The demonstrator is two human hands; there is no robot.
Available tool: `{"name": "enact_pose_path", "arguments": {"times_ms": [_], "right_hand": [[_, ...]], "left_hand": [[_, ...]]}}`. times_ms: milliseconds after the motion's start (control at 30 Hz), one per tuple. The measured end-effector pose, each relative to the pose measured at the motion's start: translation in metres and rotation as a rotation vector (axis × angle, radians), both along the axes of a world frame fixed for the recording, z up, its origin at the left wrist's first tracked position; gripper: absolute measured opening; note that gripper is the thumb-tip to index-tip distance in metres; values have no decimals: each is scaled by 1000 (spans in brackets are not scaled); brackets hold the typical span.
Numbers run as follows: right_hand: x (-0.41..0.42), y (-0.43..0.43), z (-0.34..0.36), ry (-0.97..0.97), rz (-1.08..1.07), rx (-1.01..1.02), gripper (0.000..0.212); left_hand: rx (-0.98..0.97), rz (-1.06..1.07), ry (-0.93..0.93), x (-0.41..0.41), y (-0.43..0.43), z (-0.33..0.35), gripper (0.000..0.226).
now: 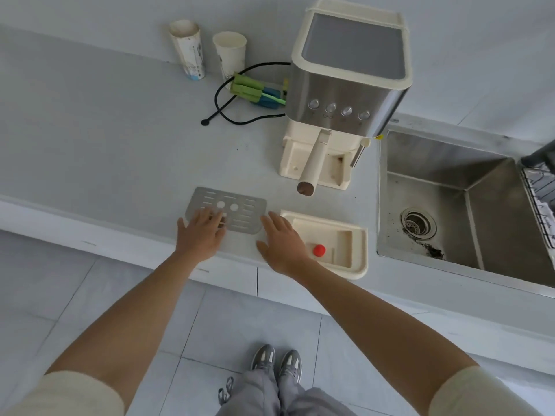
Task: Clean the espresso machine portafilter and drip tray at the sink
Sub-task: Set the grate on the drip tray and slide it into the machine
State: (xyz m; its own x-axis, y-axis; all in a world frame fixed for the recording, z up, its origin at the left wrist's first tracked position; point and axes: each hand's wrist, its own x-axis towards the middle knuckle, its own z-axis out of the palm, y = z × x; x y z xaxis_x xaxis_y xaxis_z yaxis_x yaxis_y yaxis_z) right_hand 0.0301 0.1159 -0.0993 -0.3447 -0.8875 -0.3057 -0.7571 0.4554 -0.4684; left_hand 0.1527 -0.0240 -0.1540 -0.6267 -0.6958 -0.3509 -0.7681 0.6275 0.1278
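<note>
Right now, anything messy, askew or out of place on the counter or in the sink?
Yes. Dark gritty residue lies in the sink around the drain, with a clump near the front wall. The drip tray and metal grate lie off the espresso machine, side by side at the counter edge.

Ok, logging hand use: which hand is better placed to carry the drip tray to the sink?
Right hand, probably: it lies at the drip tray, and the sink is on that side. The left hand rests on the metal grate.
</note>
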Motion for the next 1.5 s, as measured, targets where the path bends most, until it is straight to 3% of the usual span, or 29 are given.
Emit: {"name": "enact_pose_path", "arguments": {"times_ms": [100,233,367,533,600,700,800,867,900,967,1133,1267,1500], "right_hand": [[15,-12,-1,-67,40,1,56],[30,-17,-8,-285,-99,-28,54],[44,-14,-19,-539,-372,-12,45],[53,-12,-34,-1115,-864,108,24],[55,-11,-39,-1222,-987,146,33],[56,-11,-42,-1348,-1115,166,48],[56,-15,-44,-1406,-1184,155,53],[56,-18,-46,-1412,-1195,151,54],[56,-19,-46,-1401,-1201,150,54],[56,-22,-49,-1371,-1217,141,53],[58,-25,-56,-1322,-1228,125,48],[59,-25,-57,-1311,-1219,113,46],[62,-14,-58,-1342,-1252,7,19]], "left_hand": [[44,-75,-118,9,6,-3,51],[44,-70,-127,19,15,-5,52],[44,-56,-98,31,23,-8,52],[-47,-93,-88,52,29,-12,50],[-37,-88,15,60,30,-14,47],[-69,121,454,65,32,-12,41],[91,809,696,60,17,-7,35],[432,1162,691,56,4,-3,40],[609,1240,691,54,1,-2,43],[746,1250,645,52,-3,-3,45],[666,1221,576,43,-3,-12,38],[656,1187,624,43,-1,-16,32],[649,1141,736,60,7,-10,21]]}}
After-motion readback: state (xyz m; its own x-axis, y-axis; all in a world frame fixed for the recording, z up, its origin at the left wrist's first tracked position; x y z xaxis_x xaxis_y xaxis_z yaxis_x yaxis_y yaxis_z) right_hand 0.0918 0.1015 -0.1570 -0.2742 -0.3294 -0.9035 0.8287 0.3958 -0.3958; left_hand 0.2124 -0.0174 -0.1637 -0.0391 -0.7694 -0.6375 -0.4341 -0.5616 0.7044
